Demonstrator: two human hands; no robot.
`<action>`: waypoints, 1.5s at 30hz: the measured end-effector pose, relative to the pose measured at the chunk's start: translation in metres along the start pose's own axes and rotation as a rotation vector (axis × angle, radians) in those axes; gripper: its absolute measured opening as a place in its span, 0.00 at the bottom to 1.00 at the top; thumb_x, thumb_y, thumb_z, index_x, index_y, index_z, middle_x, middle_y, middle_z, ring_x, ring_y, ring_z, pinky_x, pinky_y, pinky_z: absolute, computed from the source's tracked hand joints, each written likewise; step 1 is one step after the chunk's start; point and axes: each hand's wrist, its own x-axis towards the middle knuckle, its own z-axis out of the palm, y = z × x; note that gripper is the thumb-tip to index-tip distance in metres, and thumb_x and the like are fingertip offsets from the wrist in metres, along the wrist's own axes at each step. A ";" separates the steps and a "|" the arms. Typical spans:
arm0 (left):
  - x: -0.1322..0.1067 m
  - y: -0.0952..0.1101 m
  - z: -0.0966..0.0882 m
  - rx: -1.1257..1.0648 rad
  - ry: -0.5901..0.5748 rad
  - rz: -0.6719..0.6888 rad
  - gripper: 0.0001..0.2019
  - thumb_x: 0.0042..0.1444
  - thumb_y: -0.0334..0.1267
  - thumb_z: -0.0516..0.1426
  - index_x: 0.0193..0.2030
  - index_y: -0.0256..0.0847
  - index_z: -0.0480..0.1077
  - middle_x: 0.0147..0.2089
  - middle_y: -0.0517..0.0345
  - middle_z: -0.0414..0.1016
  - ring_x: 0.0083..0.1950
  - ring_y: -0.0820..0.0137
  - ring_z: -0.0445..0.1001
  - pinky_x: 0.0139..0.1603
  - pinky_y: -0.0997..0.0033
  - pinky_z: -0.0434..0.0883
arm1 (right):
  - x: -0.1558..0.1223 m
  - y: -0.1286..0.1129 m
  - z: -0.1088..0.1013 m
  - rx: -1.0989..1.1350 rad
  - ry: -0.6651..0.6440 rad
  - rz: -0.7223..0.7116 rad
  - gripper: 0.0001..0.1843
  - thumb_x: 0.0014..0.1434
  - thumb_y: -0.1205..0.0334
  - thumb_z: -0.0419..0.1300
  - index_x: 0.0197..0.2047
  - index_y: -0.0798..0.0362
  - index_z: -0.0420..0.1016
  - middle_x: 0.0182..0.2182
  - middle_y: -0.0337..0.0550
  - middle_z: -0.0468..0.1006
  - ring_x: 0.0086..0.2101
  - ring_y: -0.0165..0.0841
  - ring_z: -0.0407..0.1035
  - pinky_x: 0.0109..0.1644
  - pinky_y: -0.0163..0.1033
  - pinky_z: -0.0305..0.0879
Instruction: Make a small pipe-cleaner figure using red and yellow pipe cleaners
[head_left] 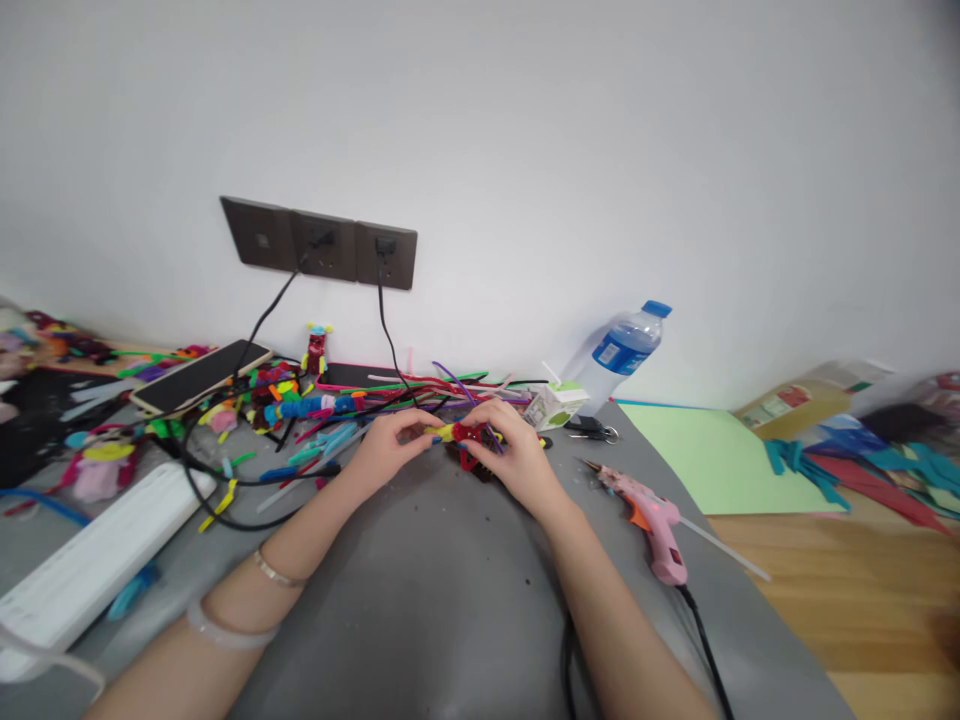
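Observation:
Both hands meet over the grey table [390,600] on a small red and yellow figure [468,432], which looks made of fuzzy pipe cleaner. My left hand [390,448] pinches its yellow end between thumb and fingertips. At the red part, my right hand [516,456] has thumb and fingers closed round it. A purple pipe cleaner [450,376] sticks up behind the right fingers; whether it joins the figure I cannot tell. Beneath the hands lies something dark red and brown, partly hidden. A similar red and yellow figure [316,350] stands against the wall.
A pink glue gun [654,520] with its cord lies at right, near keys [596,430], a small carton [556,404] and a water bottle [630,342]. At left are a white power strip [105,560], looping black cables, a phone [202,377] and several fuzzy craft pieces.

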 end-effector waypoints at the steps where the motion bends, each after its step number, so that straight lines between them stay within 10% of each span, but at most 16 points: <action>1: 0.000 0.000 0.000 0.004 -0.004 0.001 0.08 0.57 0.35 0.58 0.42 0.37 0.77 0.42 0.51 0.81 0.42 0.65 0.77 0.45 0.68 0.72 | 0.000 0.000 0.000 0.003 0.000 -0.002 0.03 0.60 0.63 0.62 0.39 0.49 0.73 0.38 0.46 0.76 0.42 0.41 0.69 0.49 0.47 0.65; 45: -0.001 -0.005 0.000 -0.028 0.001 0.031 0.08 0.57 0.34 0.59 0.41 0.38 0.78 0.43 0.51 0.80 0.45 0.65 0.77 0.48 0.67 0.72 | 0.000 0.000 -0.001 -0.085 0.017 -0.051 0.07 0.59 0.68 0.62 0.40 0.48 0.74 0.38 0.44 0.77 0.43 0.41 0.70 0.49 0.49 0.64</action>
